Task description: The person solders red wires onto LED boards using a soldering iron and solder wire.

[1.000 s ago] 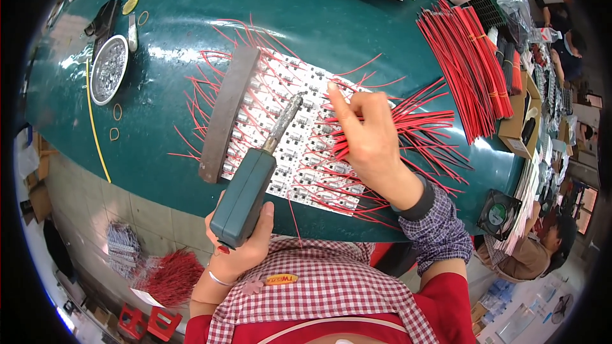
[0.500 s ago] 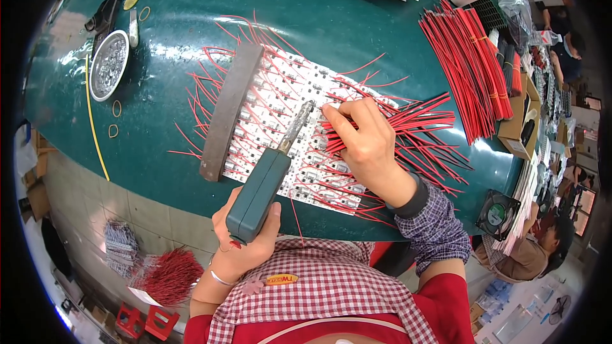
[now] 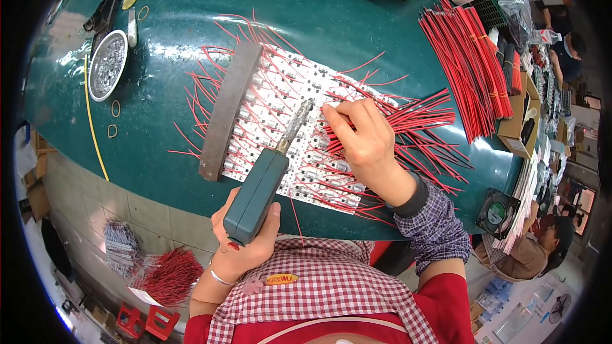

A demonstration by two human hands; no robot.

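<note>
White circuit-board panel (image 3: 307,132) lay at the centre of the frame, slanted on a glossy green table (image 3: 172,19). Compared with one second earlier, the metal tip of a green-handled soldering tool (image 3: 258,194) had shifted slightly right and lower over the panel. The right hand (image 3: 368,143) had also moved: its forefinger, stretched out before, had drawn back and bent, so its fingertip sat just right of the tool's tip. Against half a second earlier, little had changed.

The panel was covered in repeating rows of small black and grey components. Thin red wires fanned outward past its left edge, and more crossed its right half. A dark, flat bar (image 3: 233,111) rested across its left side.

The left hand (image 3: 255,248), at lower centre, was wrapped firmly around the tool's handle. The right hand's fingers were curled over a bunch of red and black wires (image 3: 424,114) that spread toward the right of the frame; whether thumb and forefinger pinched a single wire could not be told.
</note>
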